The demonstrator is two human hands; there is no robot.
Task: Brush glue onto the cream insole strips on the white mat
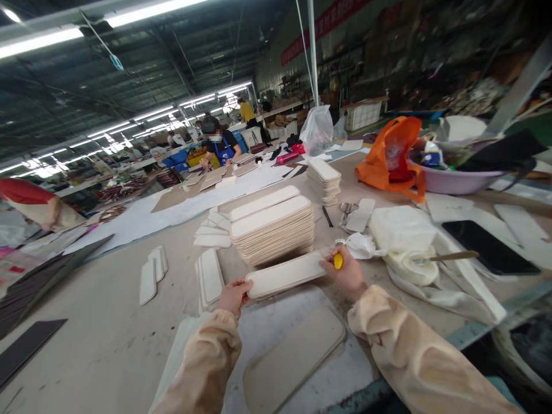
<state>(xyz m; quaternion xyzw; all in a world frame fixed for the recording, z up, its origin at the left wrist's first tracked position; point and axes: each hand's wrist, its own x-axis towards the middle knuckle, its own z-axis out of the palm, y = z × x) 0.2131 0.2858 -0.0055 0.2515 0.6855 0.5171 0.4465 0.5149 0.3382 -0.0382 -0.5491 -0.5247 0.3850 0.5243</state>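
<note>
My left hand (235, 295) pinches the left end of a long white round-cornered panel (287, 275). At its other end, my right hand (347, 273) grips the same panel and also has a yellow-handled tool (338, 261) tucked in it; the tool's kind is not clear. The panel is held level just in front of a tall stack of similar panels (273, 230). Below my hands, larger grey-beige panels (297, 359) lie on a pale sheet (353, 362). A short pile of white panels (210, 279) is beside my left hand.
Right of the stack lie scissors (348, 211), a black pen-like stick (327, 216), a white tub with a spatula (452, 256) and a black phone (489, 246). Behind them are an orange bag (390, 155) and a lilac basin (461, 179). A co-worker (221, 144) works across the table.
</note>
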